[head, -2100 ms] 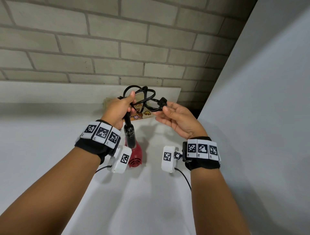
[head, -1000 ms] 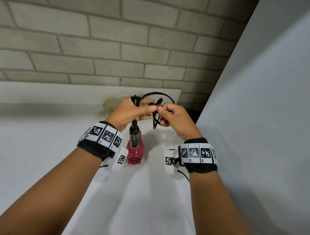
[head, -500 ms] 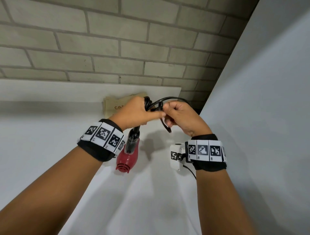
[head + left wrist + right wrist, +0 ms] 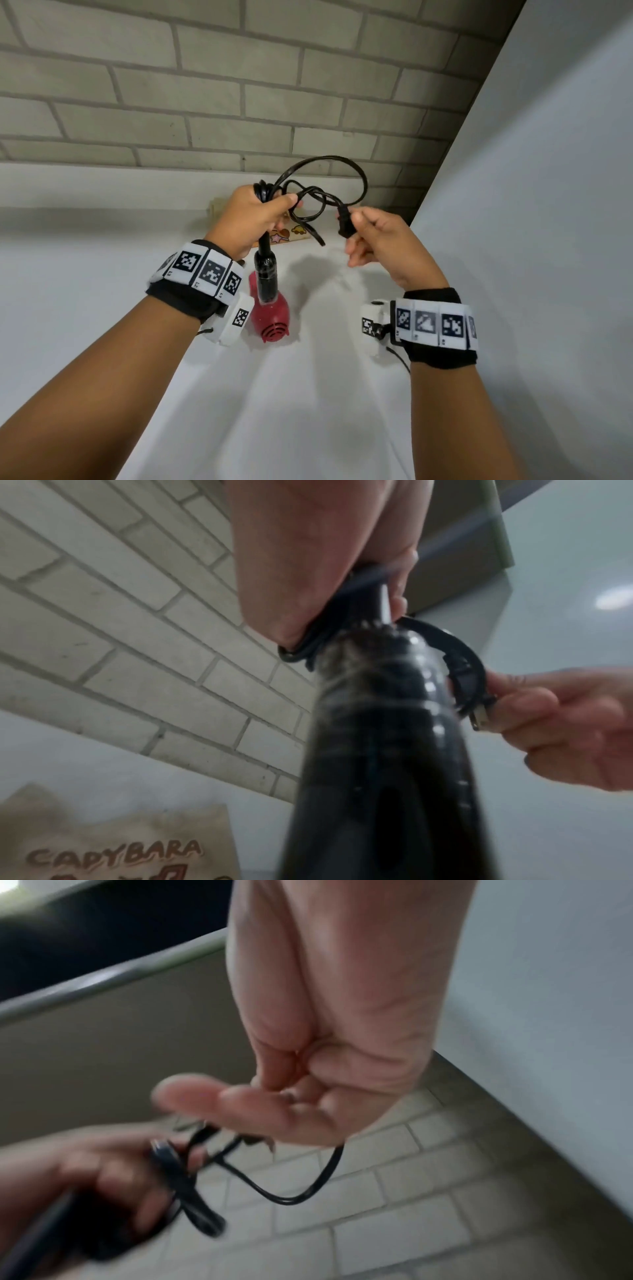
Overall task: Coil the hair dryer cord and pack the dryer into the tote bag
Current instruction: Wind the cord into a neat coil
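1. Nearest are two bare forearms, each with one black wrist strap carrying square black-and-white marker tiles and one small white camera block.

2. One red, rounded plastic hair dryer point(image 4: 270, 317) with a black tapered handle hangs head-down just above the plain white surface point(image 4: 291, 411). It looks suspended so the cord stays slack and free for winding.

3. The left hand point(image 4: 251, 214) has a closed grip: its fingers curl round the top of the handle together with several gathered turns of the thin black rubber cord point(image 4: 318, 197). Holding both in one fist likely keeps the finished turns from springing open.

4. The right hand point(image 4: 378, 236) pinches the one black plug point(image 4: 344, 222) at the cord's free end between thumb and fingers; the left wrist view shows its metal prongs. It is held just beside the left hand, apparently to guide the last length into the bundle.

5. About two loose loops arch between the hands, so the coiling seems unfinished.

6. Farthest, one flat beige cloth tote bag point(image 4: 291, 234) printed "CAPYBARA" lies on the surface near the grey brick wall point(image 4: 205, 85), mostly hidden behind the hands. The dryer is not yet in it.
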`<action>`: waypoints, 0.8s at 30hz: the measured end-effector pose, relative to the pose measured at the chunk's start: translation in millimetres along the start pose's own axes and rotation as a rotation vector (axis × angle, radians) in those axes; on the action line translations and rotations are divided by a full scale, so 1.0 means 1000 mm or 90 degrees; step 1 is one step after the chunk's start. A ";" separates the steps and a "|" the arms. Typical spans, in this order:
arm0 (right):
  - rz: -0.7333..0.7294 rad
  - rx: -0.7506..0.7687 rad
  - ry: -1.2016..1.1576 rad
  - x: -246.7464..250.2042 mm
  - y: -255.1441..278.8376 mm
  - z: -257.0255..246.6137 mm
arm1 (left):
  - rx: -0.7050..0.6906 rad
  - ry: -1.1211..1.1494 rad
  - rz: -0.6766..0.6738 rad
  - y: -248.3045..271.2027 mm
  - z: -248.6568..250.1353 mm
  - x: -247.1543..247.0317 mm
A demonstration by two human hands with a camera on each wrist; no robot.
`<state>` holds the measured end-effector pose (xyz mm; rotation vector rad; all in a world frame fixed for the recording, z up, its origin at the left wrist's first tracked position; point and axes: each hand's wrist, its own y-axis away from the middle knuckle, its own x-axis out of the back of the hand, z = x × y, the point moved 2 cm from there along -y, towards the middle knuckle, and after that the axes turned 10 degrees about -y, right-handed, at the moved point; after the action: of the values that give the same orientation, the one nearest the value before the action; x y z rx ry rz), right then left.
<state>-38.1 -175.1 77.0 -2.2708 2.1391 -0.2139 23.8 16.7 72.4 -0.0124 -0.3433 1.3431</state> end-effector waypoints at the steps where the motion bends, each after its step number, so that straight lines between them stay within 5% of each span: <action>1: 0.026 0.030 0.103 0.001 0.000 -0.001 | 0.006 0.005 -0.005 0.001 -0.001 0.000; 3: 0.030 0.088 0.217 0.002 -0.001 -0.003 | 0.009 0.020 -0.016 0.003 -0.001 -0.003; 6: 0.020 0.117 0.197 -0.002 -0.001 -0.004 | 0.005 0.006 -0.031 0.003 -0.001 -0.005; 10: -0.063 0.039 -0.299 -0.023 -0.005 0.001 | -0.020 -0.002 -0.087 0.004 -0.001 -0.010; 13: -0.026 0.010 -0.422 -0.027 -0.010 0.006 | -0.014 0.009 -0.084 0.005 -0.001 -0.011; 18: 0.021 -0.008 -0.377 -0.025 -0.012 0.002 | 0.016 0.000 -0.019 0.002 -0.006 -0.008; 24: 0.127 0.097 -0.014 -0.036 -0.005 -0.006 | 0.012 -0.037 -0.002 0.000 -0.005 -0.014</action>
<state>-36.0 -138.4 80.1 -1.9565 2.2342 -0.3327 22.4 4.4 64.3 0.0431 -0.3802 1.3455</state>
